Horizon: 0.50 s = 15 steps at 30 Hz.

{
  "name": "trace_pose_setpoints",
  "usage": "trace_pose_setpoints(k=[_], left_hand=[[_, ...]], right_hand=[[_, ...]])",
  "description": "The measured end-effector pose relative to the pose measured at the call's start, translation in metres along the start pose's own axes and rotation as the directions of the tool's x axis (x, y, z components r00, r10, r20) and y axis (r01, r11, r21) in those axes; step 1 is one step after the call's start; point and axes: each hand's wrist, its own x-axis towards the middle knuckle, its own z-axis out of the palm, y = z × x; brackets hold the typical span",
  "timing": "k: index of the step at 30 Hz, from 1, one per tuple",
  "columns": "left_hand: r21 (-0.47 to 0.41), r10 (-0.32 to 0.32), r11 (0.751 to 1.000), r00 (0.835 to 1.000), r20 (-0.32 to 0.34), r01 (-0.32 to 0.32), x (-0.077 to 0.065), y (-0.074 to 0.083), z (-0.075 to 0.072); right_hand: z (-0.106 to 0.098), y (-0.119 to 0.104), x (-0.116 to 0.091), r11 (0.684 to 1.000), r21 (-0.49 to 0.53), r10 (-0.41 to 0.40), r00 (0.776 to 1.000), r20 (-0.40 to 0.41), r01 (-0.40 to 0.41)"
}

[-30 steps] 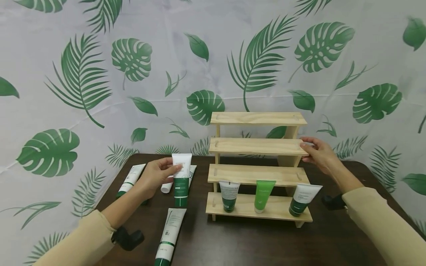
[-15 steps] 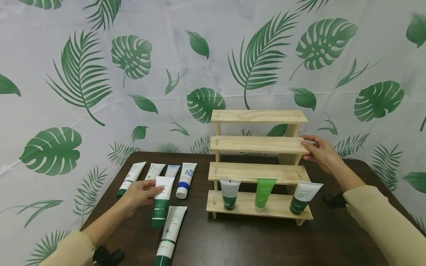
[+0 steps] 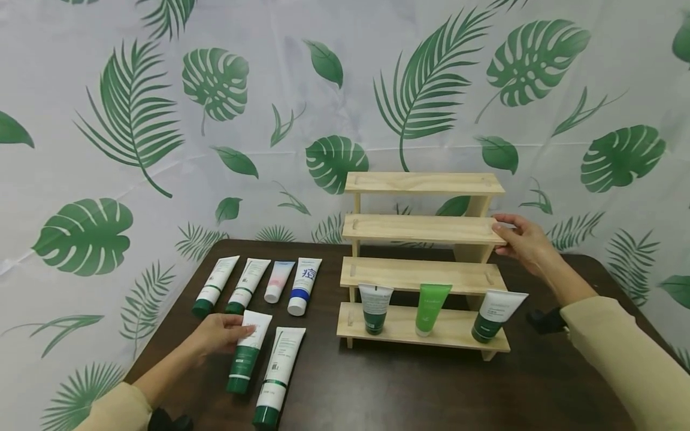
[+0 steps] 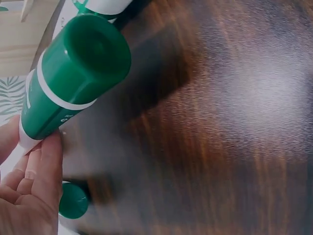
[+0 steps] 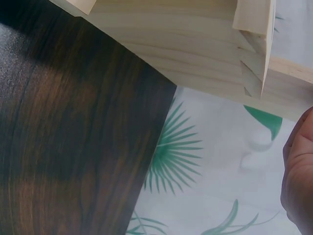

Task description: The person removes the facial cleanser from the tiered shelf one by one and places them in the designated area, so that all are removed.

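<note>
Left hand: grasping; thumb and fingers pinch a white plastic tube with a green lower half and green cap.
Tube position: left of the rack, cap end towards the person, just beside a long white tube with a green cap; contact with the dark wood-grain table cannot be confirmed.
Right hand: grasping the right end of the second shelf from the top on a pale wooden four-tier rack.
Change: over the last second the held tube has moved leftward and down; a small pink-and-white tube and a white tube with a blue band are now uncovered.
Bottom shelf: unchanged; a grey-white tube with a dark green base, a bright green tube and a white tube with a dark green base.
Assessment: judged by position, the held tube now sits with the tabletop group; rack loading unaffected.
</note>
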Motion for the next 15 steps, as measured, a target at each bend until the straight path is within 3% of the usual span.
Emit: trace_pose_setpoints(k=[15], left_hand=[[0.012, -0.017, 1.000, 0.999, 0.027, 0.017, 0.005, -0.023, 0.006]], right_hand=[[0.001, 0.000, 0.000, 0.999, -0.036, -0.001, 1.000, 0.002, 0.001]])
